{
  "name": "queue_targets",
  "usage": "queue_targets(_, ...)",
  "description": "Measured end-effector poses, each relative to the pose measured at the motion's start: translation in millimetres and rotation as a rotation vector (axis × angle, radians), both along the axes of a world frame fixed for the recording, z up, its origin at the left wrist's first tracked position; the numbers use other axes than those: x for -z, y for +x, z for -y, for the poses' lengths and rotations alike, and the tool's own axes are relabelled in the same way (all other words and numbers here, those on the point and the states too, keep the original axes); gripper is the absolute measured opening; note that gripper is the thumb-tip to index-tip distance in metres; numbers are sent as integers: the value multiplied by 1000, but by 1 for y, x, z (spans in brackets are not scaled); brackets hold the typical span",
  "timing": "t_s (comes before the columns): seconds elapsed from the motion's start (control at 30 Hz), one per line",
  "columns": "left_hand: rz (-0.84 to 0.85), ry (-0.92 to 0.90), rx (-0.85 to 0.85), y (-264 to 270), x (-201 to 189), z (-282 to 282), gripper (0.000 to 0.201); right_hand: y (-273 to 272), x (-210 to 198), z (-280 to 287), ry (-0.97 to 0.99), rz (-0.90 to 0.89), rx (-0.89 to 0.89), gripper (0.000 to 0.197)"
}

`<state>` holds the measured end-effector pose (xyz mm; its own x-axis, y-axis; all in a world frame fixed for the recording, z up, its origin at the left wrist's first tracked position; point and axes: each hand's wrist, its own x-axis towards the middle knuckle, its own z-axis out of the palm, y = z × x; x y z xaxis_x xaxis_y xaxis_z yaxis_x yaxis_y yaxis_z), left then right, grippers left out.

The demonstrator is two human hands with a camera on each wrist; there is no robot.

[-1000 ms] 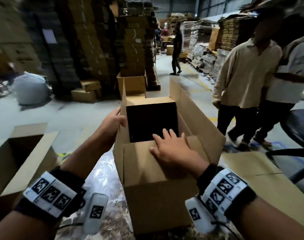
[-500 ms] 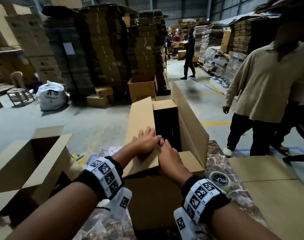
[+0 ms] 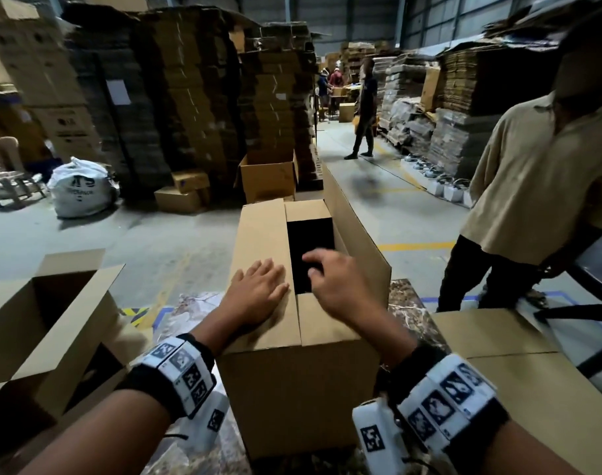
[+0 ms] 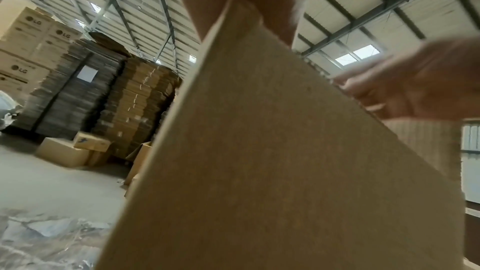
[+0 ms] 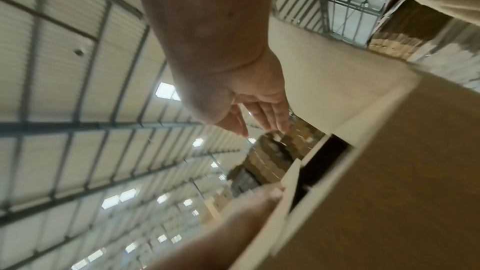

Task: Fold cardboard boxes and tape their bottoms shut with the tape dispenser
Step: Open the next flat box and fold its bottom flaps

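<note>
My left hand (image 3: 258, 296) lies flat on the box's (image 3: 299, 389) left flap (image 3: 262, 241); my right hand (image 3: 340, 286) hovers beside it, right flap (image 3: 354, 228) standing behind.

A warehouse with a grey concrete floor (image 3: 176, 248) marked by yellow lines. Tall stacks of flattened cardboard (image 3: 190, 97) line the aisle. A corrugated metal roof (image 5: 64, 69) on steel trusses carries skylights (image 5: 166, 91). The desk (image 3: 197, 299) is marbled.

Three open cardboard boxes (image 3: 303, 389) (image 3: 49, 323) (image 3: 268, 178), one white sack (image 3: 82, 192), two hands (image 3: 258, 296) (image 3: 344, 286)
</note>
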<state>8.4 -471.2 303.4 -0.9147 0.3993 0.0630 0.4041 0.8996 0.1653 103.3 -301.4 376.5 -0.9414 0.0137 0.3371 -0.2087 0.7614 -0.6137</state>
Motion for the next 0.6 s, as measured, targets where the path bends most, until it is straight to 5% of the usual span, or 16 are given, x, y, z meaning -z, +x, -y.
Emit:
queue_targets(0.13, -23, 40, -160, 3, 0, 1, 73, 24, -71, -32, -205, -321, 84, 22)
queue_targets(0.23, -14, 84, -208, 2, 0, 2, 74, 10, -85, -70, -324, -374, 245, 18)
queue_targets(0.43, -10, 107, -204, 2, 2, 3, 65, -25, -23, -96, -736, 327, 181, 30)
queue_targets(0.53, -13, 97, -204, 3, 2, 3, 67, -23, 1, -76, -647, 357, 43, 27)
queue_targets(0.6, -21, 87, -206, 3, 3, 4, 68, -34, 17, -63, -390, 364, -7, 38)
